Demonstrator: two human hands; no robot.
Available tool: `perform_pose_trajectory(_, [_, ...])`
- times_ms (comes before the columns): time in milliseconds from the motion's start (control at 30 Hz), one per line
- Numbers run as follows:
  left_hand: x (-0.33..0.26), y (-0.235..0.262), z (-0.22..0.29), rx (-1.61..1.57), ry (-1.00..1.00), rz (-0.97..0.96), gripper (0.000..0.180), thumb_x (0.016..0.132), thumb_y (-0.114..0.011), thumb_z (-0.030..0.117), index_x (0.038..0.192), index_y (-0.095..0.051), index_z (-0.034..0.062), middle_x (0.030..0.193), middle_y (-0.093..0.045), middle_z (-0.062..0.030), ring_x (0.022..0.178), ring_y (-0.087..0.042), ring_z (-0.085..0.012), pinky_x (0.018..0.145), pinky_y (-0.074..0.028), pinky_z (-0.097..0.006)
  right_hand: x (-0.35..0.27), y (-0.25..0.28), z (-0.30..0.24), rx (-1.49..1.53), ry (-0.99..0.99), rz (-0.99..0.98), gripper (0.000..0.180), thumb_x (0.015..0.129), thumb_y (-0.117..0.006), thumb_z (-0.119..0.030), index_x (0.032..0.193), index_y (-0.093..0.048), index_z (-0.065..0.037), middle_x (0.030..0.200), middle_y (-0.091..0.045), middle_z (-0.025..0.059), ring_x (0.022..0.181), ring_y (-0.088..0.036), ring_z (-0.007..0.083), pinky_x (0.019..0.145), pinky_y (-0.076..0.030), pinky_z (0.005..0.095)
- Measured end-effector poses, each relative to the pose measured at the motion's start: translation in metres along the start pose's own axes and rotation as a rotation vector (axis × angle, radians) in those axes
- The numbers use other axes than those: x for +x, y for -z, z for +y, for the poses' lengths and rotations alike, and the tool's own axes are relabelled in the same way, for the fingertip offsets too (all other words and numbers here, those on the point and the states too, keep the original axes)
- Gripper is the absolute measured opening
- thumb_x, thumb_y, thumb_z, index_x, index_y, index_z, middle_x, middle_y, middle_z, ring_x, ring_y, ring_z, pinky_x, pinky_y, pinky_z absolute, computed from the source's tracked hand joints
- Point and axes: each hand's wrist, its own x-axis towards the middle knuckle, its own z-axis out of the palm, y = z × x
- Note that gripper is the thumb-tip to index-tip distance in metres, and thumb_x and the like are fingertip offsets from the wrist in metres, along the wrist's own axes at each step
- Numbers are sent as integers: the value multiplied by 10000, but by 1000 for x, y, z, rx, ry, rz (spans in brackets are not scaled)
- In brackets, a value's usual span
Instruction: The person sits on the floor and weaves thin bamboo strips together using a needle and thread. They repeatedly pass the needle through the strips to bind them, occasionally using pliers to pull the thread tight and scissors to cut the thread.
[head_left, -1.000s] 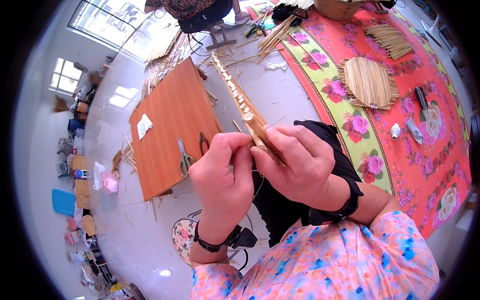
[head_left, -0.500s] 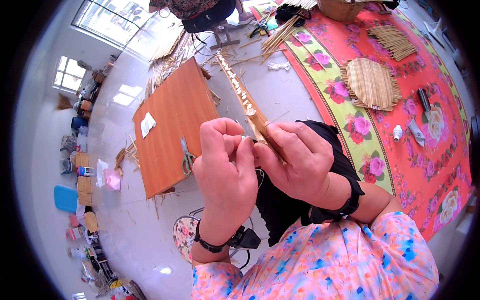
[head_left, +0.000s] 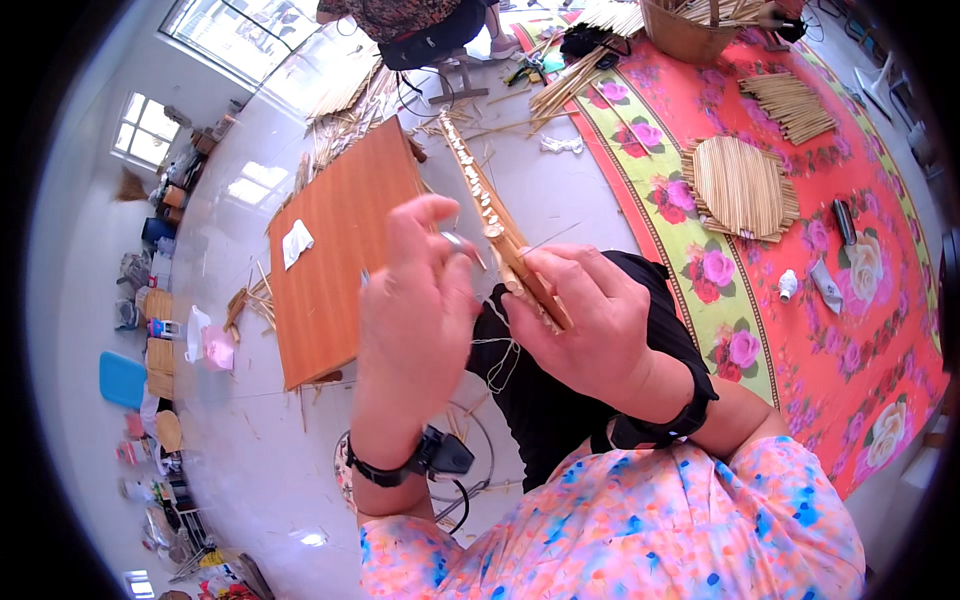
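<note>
My right hand grips the near end of a long woven strip of bamboo slats that runs away from me toward the upper middle. My left hand is raised beside it, fingers pinched on a thin pale thread that loops down between the hands. A small metal piece shows at my left fingertips; I cannot tell what it is. Both wrists wear black bands.
A low orange wooden table with a white scrap stands to the left. A round bamboo mat and stick bundles lie on the red flowered carpet. A basket and a seated person are at the top.
My left hand has lifted and pulled the thread out to the left. The view has tilted a little, and my right hand still holds the strip.
</note>
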Motion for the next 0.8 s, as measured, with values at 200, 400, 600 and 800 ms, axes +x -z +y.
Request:
perform_pose_trajectory(200, [41,7,-34,556,-513,23,574,749,-658,-21,1277,-493,135,1278,-527,-156,1166,-540,-290,874,-458,-417,-2,-6,-6,-21,64,-27,307,724,-729,-118,989,-617,-11,860,-639,123,712,-654,284,583,-542,342])
perform_pose_trajectory(400, [88,4,-68,566,-666,-364,355,690,-716,59,1030,-653,135,1038,-660,-59,1060,-597,-244,1007,-388,-390,5,-5,-7,-22,80,-116,262,741,-705,-112,965,-619,-10,836,-620,117,651,-635,281,545,-523,346])
perform_pose_trajectory(600, [106,21,-59,855,-671,-427,244,705,-759,292,875,-649,156,790,-668,-27,871,-643,-217,921,-409,-434,34,6,2,-24,135,-200,194,799,-674,-127,963,-633,-33,828,-624,105,624,-630,280,548,-514,346])
perform_pose_trajectory(800, [99,31,-39,848,-519,-281,292,707,-753,352,892,-668,142,774,-669,-42,862,-647,-245,881,-448,-419,83,27,20,-61,307,-241,184,822,-659,-128,977,-687,-32,881,-682,118,766,-658,288,675,-530,371])
